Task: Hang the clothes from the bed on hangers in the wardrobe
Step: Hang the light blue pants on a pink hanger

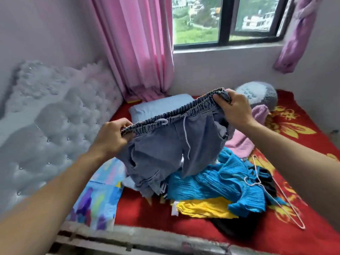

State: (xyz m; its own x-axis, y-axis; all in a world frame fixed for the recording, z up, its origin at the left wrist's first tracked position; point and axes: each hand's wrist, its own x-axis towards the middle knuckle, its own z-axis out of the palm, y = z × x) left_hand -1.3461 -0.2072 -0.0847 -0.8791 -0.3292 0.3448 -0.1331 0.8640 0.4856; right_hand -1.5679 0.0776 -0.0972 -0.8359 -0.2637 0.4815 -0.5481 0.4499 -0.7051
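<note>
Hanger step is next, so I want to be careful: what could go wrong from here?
The left hand and right hand both grip the denim shorts at the waistband; freeing one to fetch the hanger could let them sag or drop. The hanger lies partly on the blue garment, so lifting it may snag the fabric. The dangling drawstring might catch.

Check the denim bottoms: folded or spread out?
Spread out. The left hand and right hand each hold one end of the elastic waistband of the denim bottoms, stretched wide; the legs hang loose below.
</note>
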